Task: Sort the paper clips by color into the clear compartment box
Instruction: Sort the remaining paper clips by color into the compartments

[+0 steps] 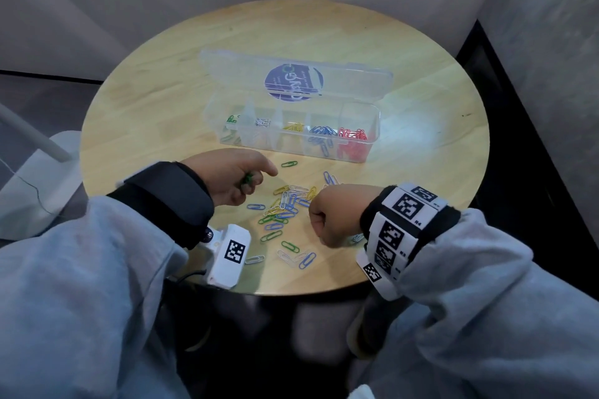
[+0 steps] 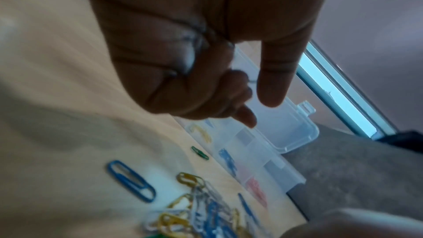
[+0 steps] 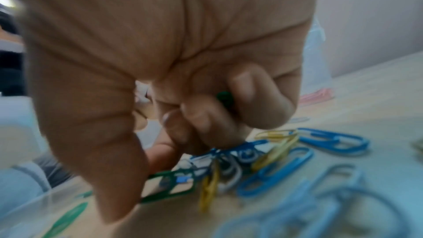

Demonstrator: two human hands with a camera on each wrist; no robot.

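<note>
A loose pile of paper clips [image 1: 287, 204], blue, yellow, white and green, lies at the centre of the head view on a round wooden tabletop [image 1: 421, 172], between the two hands. The clips in the pile point every way, so the pile has no single long axis. One green clip [image 1: 289, 164] lies alone above the pile, its long axis nearly level across the frame, just right of the left hand's outstretched index finger.

The left hand [image 1: 231, 176] sits at the left of the pile, its lower fingers curled round green clips [image 1: 248, 179] already gathered. The right hand [image 1: 330, 215] sits at the pile's right edge, clenched; in the right wrist view its curled fingers [image 3: 258, 100] hold something green, and its thumb and index finger pinch a green clip [image 3: 169, 185] at the pile's edge.

The clear compartment box [image 1: 372, 126] stands above the pile in the frame, well apart from both hands, lid open and tipped back. Its long axis runs left to right. The compartments hold, left to right, green, white, yellow, blue and red clips. The green compartment [image 1: 231, 126] is at the left end, nearer the left hand, so that hand likely has the shorter reach.
</note>
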